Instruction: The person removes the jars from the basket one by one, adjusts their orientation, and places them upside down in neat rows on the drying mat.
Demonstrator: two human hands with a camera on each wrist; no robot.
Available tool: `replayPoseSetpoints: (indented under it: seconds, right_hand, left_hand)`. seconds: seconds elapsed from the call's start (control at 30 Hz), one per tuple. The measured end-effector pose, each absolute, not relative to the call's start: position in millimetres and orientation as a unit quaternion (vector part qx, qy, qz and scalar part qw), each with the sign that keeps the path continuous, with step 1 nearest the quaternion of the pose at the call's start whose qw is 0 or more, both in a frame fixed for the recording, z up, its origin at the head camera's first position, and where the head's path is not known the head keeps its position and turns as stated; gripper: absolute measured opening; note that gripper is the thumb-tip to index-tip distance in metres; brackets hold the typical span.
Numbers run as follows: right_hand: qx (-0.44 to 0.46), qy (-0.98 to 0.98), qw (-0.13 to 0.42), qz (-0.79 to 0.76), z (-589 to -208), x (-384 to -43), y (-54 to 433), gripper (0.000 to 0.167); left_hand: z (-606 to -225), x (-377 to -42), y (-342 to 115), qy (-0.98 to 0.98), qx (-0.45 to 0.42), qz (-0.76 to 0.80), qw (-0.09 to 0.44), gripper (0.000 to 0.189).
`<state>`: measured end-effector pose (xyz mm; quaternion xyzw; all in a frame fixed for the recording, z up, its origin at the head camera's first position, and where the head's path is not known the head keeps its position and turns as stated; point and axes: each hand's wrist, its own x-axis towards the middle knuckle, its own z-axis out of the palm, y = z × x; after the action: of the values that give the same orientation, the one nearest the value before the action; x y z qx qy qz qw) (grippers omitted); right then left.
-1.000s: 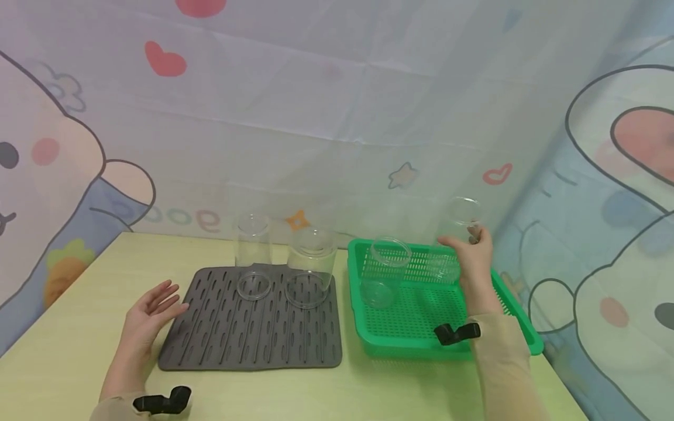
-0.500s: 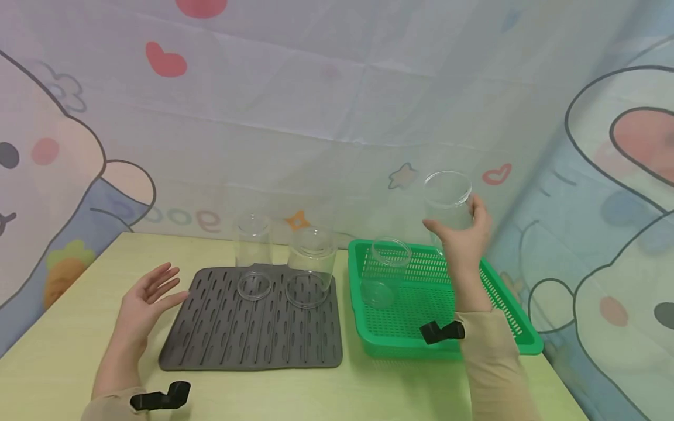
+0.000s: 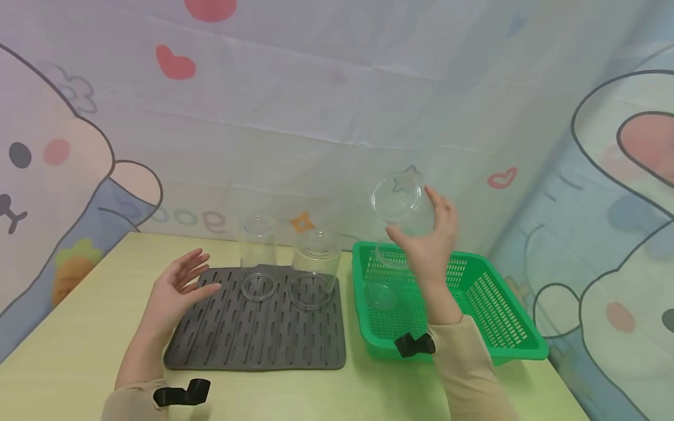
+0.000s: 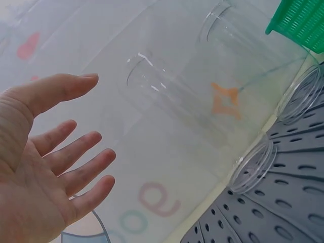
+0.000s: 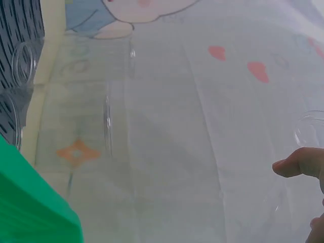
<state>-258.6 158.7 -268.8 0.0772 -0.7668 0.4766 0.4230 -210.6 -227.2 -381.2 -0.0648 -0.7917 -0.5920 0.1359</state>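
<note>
My right hand grips a clear cup, its thumb and fingers on opposite sides. The cup is raised over the left part of the green basket, with its mouth tipped toward the head camera. Inside the basket stands another clear cup, partly overlapped by the held one. Two more clear cups, a narrower one and a wider one, stand on the grey slotted mat. Over the mat's left edge hovers my left hand, palm inward, fingers relaxed and holding nothing; the left wrist view shows its spread fingers.
The basket sits on a pale yellow table, just right of the mat. Behind the table hangs a cartoon-printed cloth, which shows through the clear cups. A black strap mount is on each sleeve.
My right hand has lifted the cup out of the basket's back right and carried it leftward, tilting it. The left hand has shifted slightly right, over the mat's edge.
</note>
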Motion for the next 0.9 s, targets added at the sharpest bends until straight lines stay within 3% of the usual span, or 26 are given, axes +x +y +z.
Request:
replayPoseSetpoints:
  seconds: [0.5, 0.9]
  right_hand:
    - [0.211, -0.784, 0.473, 0.342, -292.0, -249.5, 108.9, 0.074]
    - [0.244, -0.802, 0.497, 0.225, -315.5, -239.6, 75.4, 0.076]
  left_hand:
    - [-355.4, -200.8, -196.9, -0.803, -0.104, -0.568, 0.149, 0.083]
    - [-348.3, -198.8, -176.4, -0.792, -0.146, -0.578, 0.134, 0.087]
